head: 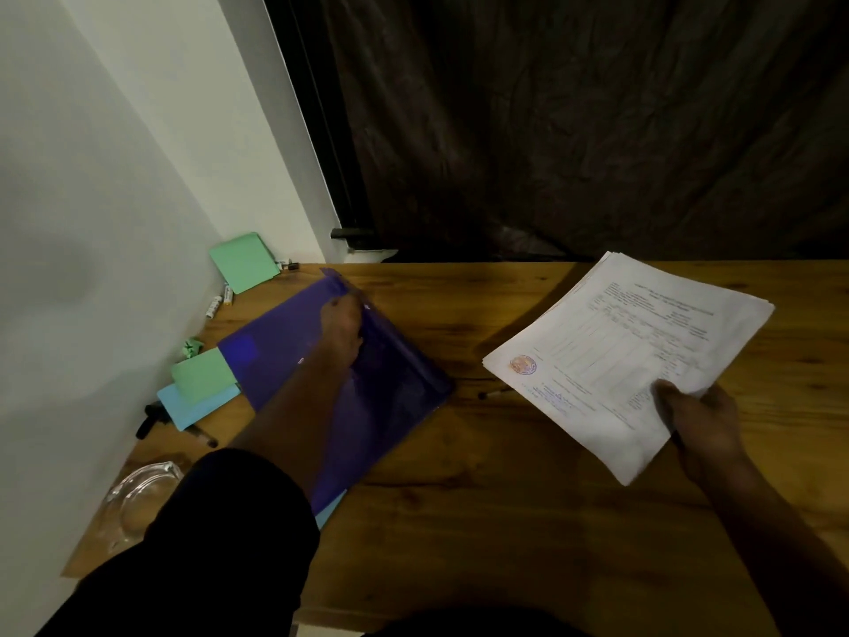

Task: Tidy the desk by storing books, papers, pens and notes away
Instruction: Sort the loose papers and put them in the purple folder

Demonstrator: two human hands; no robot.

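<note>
While nothing yet looks stored, holdings stand thus: paper stack (634,356), over the table's (482,521) right side, pinched at its near corner by the right hand (703,425); purple folder (390,397), left of centre, under the left hand (342,331), whose grip is too blurred to tell; green notes (243,262), blue note (202,409), markers (216,303) along the left edge, pen (494,394) beside the folder; all outstanding.

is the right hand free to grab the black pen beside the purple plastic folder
Probably not yet: the right hand grips the stack of white printed papers, whose edge hides one end of the black pen. Nothing else on the wooden desk seems to block it.
</note>
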